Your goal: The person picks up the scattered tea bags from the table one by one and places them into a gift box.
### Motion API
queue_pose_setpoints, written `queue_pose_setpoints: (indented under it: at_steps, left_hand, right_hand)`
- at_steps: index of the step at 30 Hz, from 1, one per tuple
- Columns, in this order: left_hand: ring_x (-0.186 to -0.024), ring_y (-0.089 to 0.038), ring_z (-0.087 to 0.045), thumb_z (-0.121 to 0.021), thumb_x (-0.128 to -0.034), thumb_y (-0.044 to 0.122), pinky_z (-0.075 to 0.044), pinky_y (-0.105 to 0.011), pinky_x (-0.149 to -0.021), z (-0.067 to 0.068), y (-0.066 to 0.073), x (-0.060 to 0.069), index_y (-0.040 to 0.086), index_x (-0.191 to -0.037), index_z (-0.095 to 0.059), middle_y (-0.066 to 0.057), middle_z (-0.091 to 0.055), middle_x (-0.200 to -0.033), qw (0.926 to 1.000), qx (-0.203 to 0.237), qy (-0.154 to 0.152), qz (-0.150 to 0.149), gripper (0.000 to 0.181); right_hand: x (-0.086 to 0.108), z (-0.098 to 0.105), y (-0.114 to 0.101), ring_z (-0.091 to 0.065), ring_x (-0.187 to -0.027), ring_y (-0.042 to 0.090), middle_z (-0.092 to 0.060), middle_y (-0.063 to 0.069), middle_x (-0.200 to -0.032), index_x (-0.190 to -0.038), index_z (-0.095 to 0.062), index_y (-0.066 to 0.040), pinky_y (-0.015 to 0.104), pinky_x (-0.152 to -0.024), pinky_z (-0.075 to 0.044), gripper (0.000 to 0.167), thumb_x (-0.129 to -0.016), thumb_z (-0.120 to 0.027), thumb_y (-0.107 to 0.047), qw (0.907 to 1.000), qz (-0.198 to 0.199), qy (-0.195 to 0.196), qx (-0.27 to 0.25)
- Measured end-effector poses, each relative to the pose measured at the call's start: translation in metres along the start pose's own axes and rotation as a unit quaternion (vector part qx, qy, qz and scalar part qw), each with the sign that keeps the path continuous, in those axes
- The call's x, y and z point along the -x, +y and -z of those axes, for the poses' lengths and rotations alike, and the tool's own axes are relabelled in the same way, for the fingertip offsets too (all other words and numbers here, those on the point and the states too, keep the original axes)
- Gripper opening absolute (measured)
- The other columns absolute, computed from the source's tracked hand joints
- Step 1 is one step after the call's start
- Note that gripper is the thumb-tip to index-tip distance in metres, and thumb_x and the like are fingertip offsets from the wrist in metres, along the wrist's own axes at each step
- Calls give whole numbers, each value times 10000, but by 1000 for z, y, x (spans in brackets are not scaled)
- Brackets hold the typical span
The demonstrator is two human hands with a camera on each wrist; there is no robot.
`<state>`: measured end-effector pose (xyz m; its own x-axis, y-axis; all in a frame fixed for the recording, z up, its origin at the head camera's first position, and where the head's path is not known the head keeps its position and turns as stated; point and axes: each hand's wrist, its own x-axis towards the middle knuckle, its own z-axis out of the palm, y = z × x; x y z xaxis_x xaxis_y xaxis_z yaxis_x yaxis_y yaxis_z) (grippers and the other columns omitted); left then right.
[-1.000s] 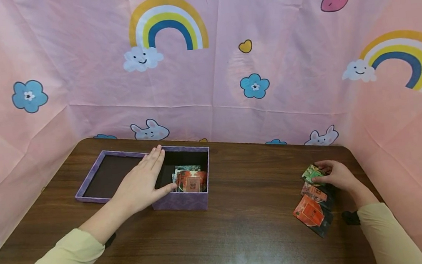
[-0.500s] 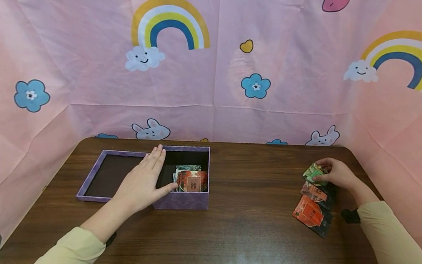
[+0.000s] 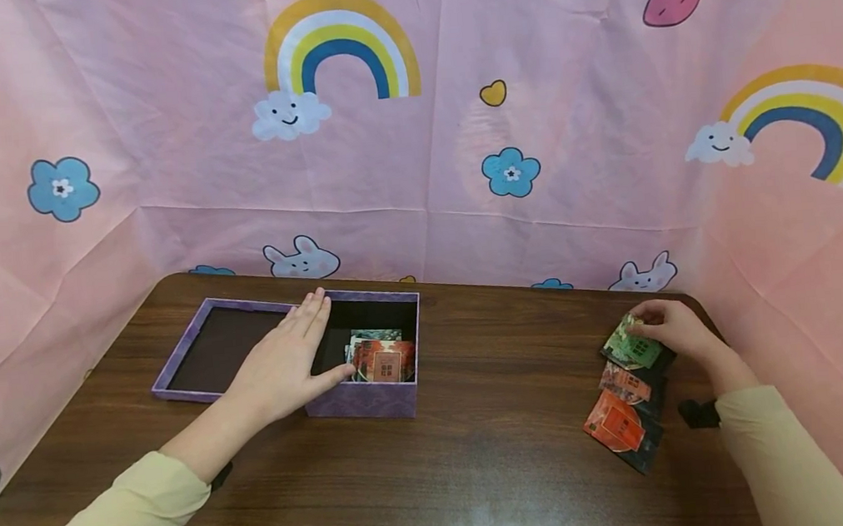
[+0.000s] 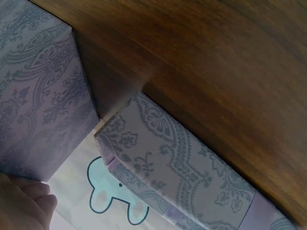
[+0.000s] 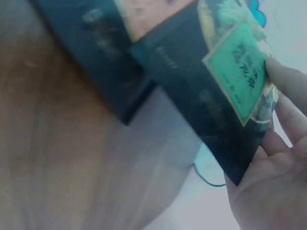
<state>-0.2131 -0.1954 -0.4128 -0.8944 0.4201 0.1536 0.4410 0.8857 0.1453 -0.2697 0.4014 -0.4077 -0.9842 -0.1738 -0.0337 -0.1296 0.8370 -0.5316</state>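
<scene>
My left hand [image 3: 283, 363] lies with straight fingers across the left edge of an open purple box [image 3: 362, 402], its thumb over the front rim. In the left wrist view the fingers [image 4: 41, 199] touch the box's patterned wall [image 4: 43, 96]. Inside the box several flat printed packets [image 3: 385, 362] are piled at the right. At the table's right, my right hand [image 3: 671, 329] pinches a green-labelled packet [image 3: 635, 349] at its far edge. The right wrist view shows its dark lower part [image 5: 206, 110]. A pinkish packet [image 3: 626, 382] and a red-orange packet [image 3: 616, 423] lie overlapping nearer me.
The box's shallow purple lid [image 3: 174, 364] lies inside up, beside the box on the left. Brown wooden table [image 3: 496, 423] separates the box from the packets at right. A pink patterned cloth [image 3: 447, 127] hangs behind and at both sides.
My right hand has shifted slightly up along the green packet to its far edge, so more of its label shows. The left hand and the box stay where they were.
</scene>
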Motion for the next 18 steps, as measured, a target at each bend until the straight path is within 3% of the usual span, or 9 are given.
queue_pose_setpoints:
  at_steps: [7,18]
  left_hand:
    - [-1643,-404,-210,-627,-993,637,-246,-552,-1343,0,0,0,-74,-1661,-210,-255,-187,-1757,10000,-19,14,-16,1060]
    - [-1639,-406,-224,-615,-994,648,-253,-549,-1341,0,-1,-1,-76,-1657,-223,-256,-194,-1755,10000,-20,68,-56,1057]
  right_hand:
    - [-8,15,-16,-581,-800,-80,-754,230,-1040,-1141,-685,127,186,-673,-528,237,-1017,-675,-75,9995,193,-15,-267]
    - [-20,27,-56,-666,-760,-35,-778,263,-1054,-1135,-703,96,244,-698,-591,249,-1022,-692,-125,9975,276,416,-499]
